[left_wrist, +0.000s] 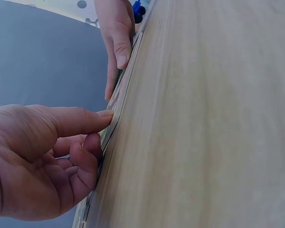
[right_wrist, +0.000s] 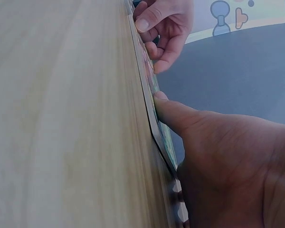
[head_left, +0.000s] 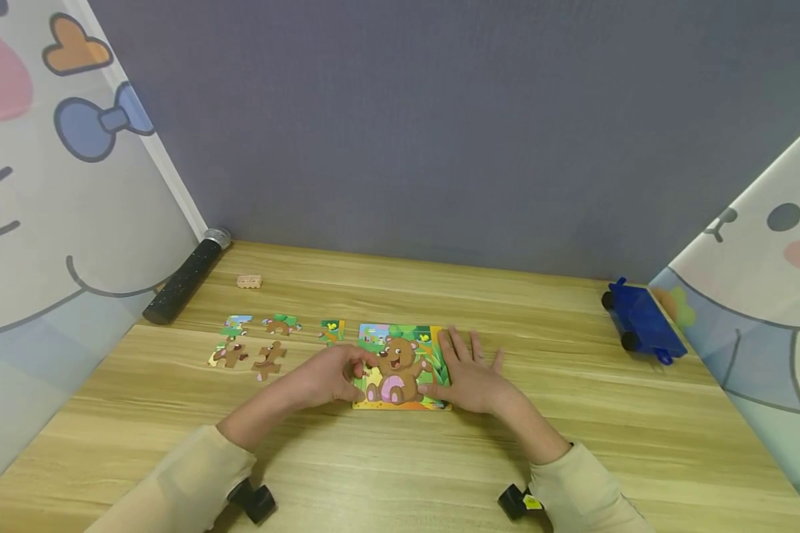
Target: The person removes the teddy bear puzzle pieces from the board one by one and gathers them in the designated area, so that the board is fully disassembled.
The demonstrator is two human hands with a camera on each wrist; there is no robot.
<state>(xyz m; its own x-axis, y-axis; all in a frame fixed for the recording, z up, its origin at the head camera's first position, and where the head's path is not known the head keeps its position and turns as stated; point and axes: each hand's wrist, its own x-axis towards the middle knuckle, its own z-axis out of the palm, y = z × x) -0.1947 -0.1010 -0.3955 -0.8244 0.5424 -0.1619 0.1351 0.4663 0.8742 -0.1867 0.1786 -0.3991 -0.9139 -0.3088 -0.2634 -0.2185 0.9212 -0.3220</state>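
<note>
Bear puzzle [head_left: 400, 368] lies on the table [head_left: 387, 466], between both hands. Left hand [head_left: 330, 376]: fingers bent, thumb and fingertips at puzzle's left side; can't tell if it's pinching anything. Right hand [head_left: 476, 377]: open, fingers spread at the right edge, thumb resting on the picture near its lower right. Five loose pieces [head_left: 267, 363] sit left of the puzzle. Mic [head_left: 187, 281] and small block [head_left: 249, 281] far left, blue cart [head_left: 647, 320] far right.
</note>
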